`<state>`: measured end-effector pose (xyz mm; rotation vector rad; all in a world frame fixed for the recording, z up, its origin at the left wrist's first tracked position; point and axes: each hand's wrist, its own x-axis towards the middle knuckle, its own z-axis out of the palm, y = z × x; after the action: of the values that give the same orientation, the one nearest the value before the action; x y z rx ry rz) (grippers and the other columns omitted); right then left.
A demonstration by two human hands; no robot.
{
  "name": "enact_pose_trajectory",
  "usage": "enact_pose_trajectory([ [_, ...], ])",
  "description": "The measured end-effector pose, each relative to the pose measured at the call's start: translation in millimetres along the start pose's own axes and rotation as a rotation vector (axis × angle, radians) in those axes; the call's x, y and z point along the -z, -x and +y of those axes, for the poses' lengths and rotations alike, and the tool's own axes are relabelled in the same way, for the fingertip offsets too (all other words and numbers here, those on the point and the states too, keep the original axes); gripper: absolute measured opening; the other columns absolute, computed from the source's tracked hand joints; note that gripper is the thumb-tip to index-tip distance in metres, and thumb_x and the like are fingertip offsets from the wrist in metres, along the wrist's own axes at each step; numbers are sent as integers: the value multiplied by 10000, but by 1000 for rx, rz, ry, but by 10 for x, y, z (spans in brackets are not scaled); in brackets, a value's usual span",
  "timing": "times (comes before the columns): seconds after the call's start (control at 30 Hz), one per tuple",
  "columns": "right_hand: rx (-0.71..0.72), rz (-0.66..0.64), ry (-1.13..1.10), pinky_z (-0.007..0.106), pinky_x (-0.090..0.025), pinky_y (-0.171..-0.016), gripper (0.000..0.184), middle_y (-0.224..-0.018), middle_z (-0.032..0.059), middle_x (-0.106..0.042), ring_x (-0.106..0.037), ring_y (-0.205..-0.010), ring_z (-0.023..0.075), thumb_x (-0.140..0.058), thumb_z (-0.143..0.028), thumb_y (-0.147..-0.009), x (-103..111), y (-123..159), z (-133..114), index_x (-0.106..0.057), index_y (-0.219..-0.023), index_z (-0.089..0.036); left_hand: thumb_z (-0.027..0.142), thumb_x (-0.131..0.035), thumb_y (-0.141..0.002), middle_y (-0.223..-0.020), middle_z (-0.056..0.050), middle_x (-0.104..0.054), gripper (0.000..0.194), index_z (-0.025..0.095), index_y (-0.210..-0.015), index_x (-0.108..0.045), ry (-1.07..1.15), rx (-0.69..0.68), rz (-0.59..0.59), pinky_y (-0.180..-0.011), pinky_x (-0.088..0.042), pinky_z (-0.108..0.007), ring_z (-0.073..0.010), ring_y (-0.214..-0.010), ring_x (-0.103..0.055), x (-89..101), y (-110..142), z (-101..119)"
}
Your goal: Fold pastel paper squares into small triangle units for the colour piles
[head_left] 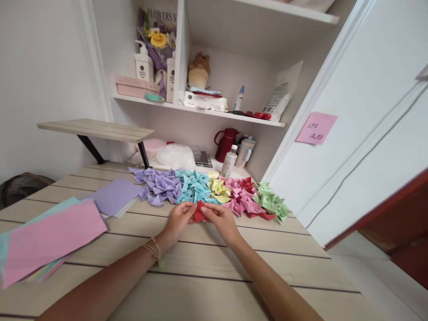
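Observation:
A small folded piece of red paper [199,212] is pinched between my two hands, just above the wooden table. My left hand [179,219] grips its left side with thumb and fingers. On the right side, my right hand [221,219] holds it the same way. Right behind the hands lies a row of folded paper pieces heaped by colour: purple [162,185], blue [194,185], yellow [220,189], pink [241,198] with some red ones, and green [271,201]. The fingers cover part of the red paper.
Stacked paper sheets, pink [56,236] and purple [115,196] on top, lie at the left. A raised wooden stand [95,129] is behind them. Past the heaps stand a clear bottle [229,162], a red jug [226,145] and a cup [245,152] beneath a white shelf [200,111].

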<state>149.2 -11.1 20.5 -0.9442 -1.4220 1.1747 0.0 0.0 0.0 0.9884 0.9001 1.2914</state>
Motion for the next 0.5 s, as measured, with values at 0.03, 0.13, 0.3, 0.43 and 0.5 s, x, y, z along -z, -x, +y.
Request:
enact_pose_trajectory([
  [0.03,-40,5,-107,354,-529,-754,379,-935,63,-722,-655,-829,212,-682,-478,-710,2,26,38,-729,-960,-196,462,-767,-597,-707,-34,-680,402,142,-779,-605,13,-3,-4,-573,-484,-229,-131,-603,-628,6,-3,-7],
  [0.13,-76,44,-242,361,-526,-782,415,-897,66,-724,-654,-804,200,-740,-493,-649,12,75,126,-734,-928,-186,455,-766,-606,-704,-42,-684,391,137,-784,-625,12,4,-29,-554,-455,-216,-126,-594,-616,26,-18,-36],
  [0.3,-28,14,-299,322,-520,-746,520,-840,41,-717,-649,-736,159,-753,-404,-663,25,110,162,-645,-1132,-207,452,-755,-622,-771,-66,-702,381,129,-799,-659,-28,-38,-46,-598,-475,-246,-162,-662,-638,58,-50,-79],
  [0.43,-4,-110,-196,265,-504,-675,442,-782,18,-703,-637,-695,138,-777,-326,-628,79,127,171,-680,-1042,-204,408,-751,-640,-739,-41,-694,349,143,-830,-628,-69,-52,-63,-608,-496,-263,-169,-651,-646,71,-56,-84],
  [0.5,-31,-163,-156,260,-499,-647,307,-707,9,-694,-629,-645,133,-780,-322,-615,111,125,187,-715,-883,-186,392,-750,-646,-677,-6,-674,347,167,-847,-579,-82,-48,-70,-558,-488,-259,-161,-582,-636,66,-43,-71],
])
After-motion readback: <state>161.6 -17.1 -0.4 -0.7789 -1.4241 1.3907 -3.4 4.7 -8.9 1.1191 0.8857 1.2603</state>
